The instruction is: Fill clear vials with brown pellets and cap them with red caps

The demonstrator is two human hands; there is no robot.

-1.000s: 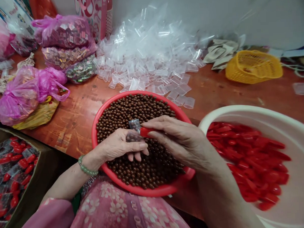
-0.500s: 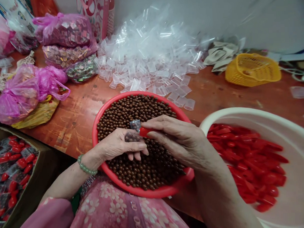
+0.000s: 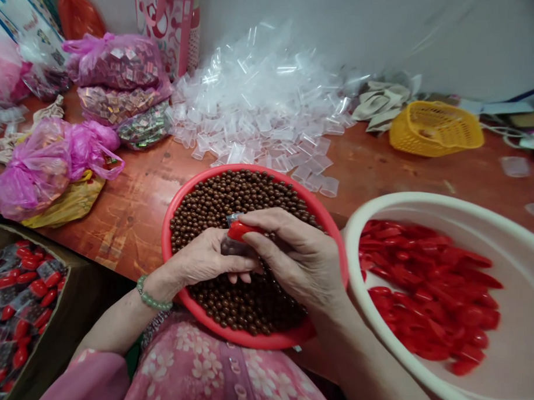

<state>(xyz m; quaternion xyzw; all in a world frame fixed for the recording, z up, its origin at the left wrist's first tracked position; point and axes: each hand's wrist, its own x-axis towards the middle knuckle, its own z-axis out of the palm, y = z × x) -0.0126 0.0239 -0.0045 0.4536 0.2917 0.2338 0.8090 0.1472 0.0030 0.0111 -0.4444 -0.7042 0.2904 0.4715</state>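
Note:
My left hand (image 3: 199, 258), with a green bead bracelet at the wrist, is closed around a clear plastic tube (image 3: 233, 246) with dark balls inside. My right hand (image 3: 302, 257) pinches a red plastic cap (image 3: 242, 229) between thumb and fingers, at the tube's upper end. A second small clear piece (image 3: 233, 217) shows just behind the cap; what supports it is hidden. Both hands are over a red basin (image 3: 166, 230) full of shiny brown balls (image 3: 223, 195). Whether the cap is seated on the tube cannot be made out.
A white basin (image 3: 522, 308) of red caps (image 3: 437, 299) stands at the right. Clear tubes (image 3: 264, 112) are heaped at the back. Pink bags (image 3: 117, 62), a yellow basket (image 3: 435, 130) and, lower left, a box of capped tubes (image 3: 27, 296) surround the work.
My right hand has moved slightly left and down, bringing the red cap against the tube in my left hand. The left hand stays nearly in place. The view has shifted slightly.

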